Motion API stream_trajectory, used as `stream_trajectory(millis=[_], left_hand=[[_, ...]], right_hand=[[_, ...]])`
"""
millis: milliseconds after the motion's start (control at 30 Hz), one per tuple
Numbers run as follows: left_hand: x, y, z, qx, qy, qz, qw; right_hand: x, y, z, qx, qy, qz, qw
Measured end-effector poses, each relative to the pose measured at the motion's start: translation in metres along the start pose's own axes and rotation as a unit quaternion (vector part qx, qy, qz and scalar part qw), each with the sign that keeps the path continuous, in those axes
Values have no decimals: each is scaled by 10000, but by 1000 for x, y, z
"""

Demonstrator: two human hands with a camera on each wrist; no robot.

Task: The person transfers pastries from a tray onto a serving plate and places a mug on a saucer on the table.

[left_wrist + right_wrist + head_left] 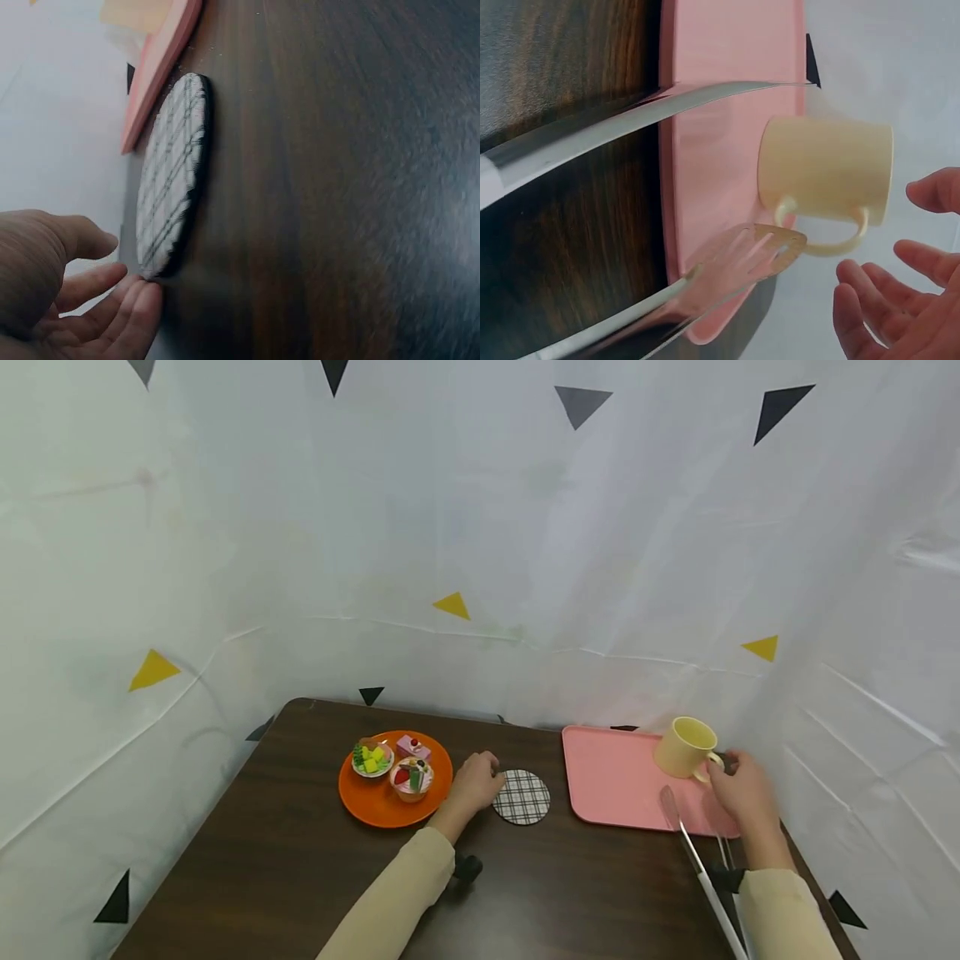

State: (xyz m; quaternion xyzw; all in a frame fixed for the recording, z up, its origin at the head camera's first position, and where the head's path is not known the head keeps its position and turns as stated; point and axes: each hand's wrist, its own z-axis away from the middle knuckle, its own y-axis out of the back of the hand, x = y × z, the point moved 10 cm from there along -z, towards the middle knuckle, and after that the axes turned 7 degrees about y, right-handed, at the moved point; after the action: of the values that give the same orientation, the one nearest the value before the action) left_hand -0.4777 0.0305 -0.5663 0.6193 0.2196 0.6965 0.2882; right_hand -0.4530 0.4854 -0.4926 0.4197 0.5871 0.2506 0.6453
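At the left edge of a round checked coaster [522,797] is my left hand [477,783]. In the left wrist view its fingertips meet the near end of the coaster [174,176], with thumb and fingers apart. My right hand [746,789] is beside the handle of a pale yellow mug [678,750]. The mug stands upright on a pink tray [611,777]. The right wrist view shows a gap between the loosely bent fingers [877,300] and the mug handle [832,246]; nothing is held.
A knife [701,868] and a fork [742,255] reach over the tray's front edge, near my right forearm. On the left, an orange plate [360,802] carries a toy cupcake [411,779], a fruit tart [372,758] and a pink cake slice [413,746]. White sheeting [480,527] rises behind the table.
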Motion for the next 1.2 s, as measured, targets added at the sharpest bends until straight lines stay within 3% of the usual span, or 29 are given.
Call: stream_trajectory(millis=[167, 400, 633, 933, 1200], left_hand=[[-2, 2, 0, 208, 235, -94, 9995], [-2, -2, 2, 167, 489, -319, 9982], [-17, -7, -1, 188, 723, -152, 9971], [-18, -7, -3, 228, 658, -35, 9976], [-21, -5, -9, 300, 671, -6, 9973]], right_hand=[[-3, -4, -11, -148, 135, -82, 9998], [0, -15, -15, -322, 238, -182, 9990], [14, -28, -20, -273, 97, -313, 9991], [23, -38, -24, -787, -191, -933, 9923], [28, -35, -34, -654, -262, -1443, 9870]])
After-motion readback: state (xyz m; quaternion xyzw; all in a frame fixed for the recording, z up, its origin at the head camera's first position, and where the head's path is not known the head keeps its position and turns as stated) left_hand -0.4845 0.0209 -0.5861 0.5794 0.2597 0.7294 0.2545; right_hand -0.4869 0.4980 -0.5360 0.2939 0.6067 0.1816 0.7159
